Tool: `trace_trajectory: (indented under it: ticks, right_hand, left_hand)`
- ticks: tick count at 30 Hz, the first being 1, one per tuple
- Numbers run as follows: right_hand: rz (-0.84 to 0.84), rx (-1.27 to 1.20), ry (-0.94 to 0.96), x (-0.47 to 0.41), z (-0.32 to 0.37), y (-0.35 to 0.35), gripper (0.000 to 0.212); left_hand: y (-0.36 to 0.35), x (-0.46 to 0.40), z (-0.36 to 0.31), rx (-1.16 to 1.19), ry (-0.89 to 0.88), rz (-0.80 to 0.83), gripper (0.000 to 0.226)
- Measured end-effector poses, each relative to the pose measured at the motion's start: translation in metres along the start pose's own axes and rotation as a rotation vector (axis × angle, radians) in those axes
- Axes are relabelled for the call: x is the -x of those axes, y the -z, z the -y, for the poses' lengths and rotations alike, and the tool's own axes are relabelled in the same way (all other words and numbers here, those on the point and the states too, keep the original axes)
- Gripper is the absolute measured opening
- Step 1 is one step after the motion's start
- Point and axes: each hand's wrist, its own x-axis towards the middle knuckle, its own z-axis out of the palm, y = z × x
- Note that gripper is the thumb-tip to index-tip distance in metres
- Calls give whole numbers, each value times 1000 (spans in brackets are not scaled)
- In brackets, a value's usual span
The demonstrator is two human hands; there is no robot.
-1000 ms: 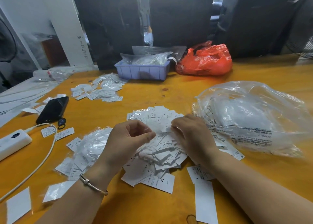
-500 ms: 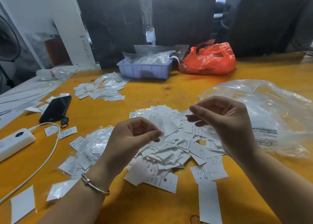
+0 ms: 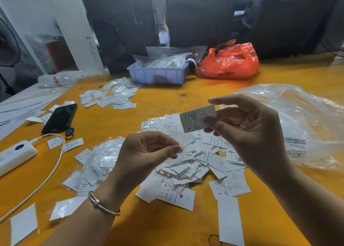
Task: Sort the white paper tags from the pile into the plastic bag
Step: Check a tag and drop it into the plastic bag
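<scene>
While the right hand (image 3: 249,132) pinches a white paper tag (image 3: 197,118) marked L above the pile (image 3: 188,163), the left hand (image 3: 147,152) pinches a clear sleeve (image 3: 181,145)

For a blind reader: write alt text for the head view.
The right hand pinches a white tag marked L above the tag pile on an orange table, the left hand pinches a clear sleeve, and a large clear plastic bag lies right.

"L" on held tag (image 3: 197,118), "M" on pile tag (image 3: 179,197), "ATTENZIONE" on bag (image 3: 305,115)
</scene>
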Motion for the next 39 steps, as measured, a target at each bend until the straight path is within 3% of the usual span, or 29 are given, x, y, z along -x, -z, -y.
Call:
trace_trajectory:
  ticks: [18,39]
  right_hand:
    - [37,163,39,1,-3,1,23]
    - [-8,122,46,0,1,5,21]
  left_hand:
    - [0,1,-2,-18,-27,12,19]
    - [1,2,-3,-37,-35,5,20]
